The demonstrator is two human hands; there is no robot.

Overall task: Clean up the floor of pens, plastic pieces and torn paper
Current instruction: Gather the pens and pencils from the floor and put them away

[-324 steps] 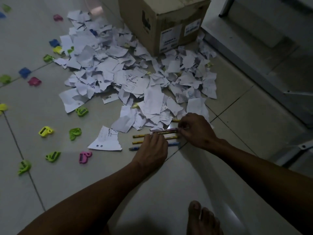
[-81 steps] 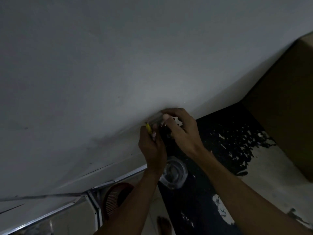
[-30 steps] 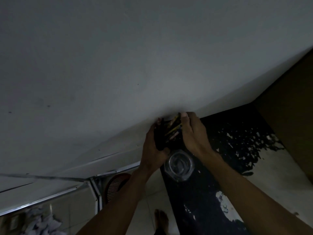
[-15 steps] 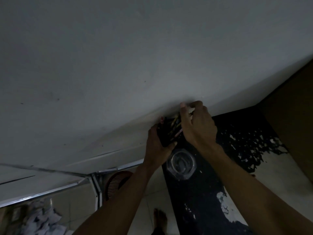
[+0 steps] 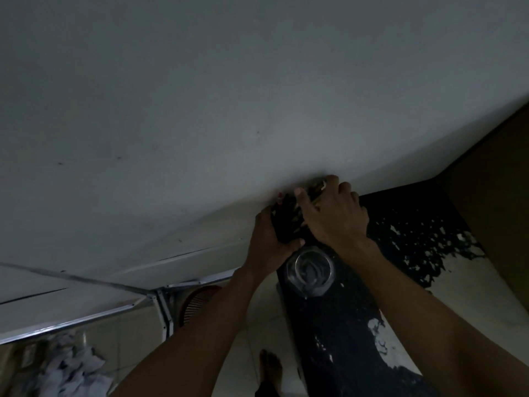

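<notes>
Head view, dim light. Nearest, at 6 o'clock: a bare foot (image 5: 270,363) on the pale tiled floor (image 5: 257,316). At 7 o'clock, low in the corner, a heap of torn white paper pieces (image 5: 73,371) lies on the floor beside a metal frame leg (image 5: 166,313).

Both forearms reach up from the bottom edge toward 12 o'clock. Between them, a clear round glass jar (image 5: 310,272) stands on a dark worn surface with flaked black paint (image 5: 337,339).

Beyond the jar, the left hand (image 5: 269,240) grips a black pen holder (image 5: 286,224); its fingers are curled round the holder's side, thumb across the lower front. At 1 o'clock from it, the right hand (image 5: 333,216) is over the holder's mouth, its fingers bent round a bundle of coloured pens (image 5: 315,193) whose tips show between thumb and forefinger. The pens sit in the holder's opening; how deep they sit cannot be told.

Farthest: a plain grey-white wall (image 5: 229,96) fills the upper frame. At 3 o'clock, a brown cardboard box side (image 5: 498,210).
</notes>
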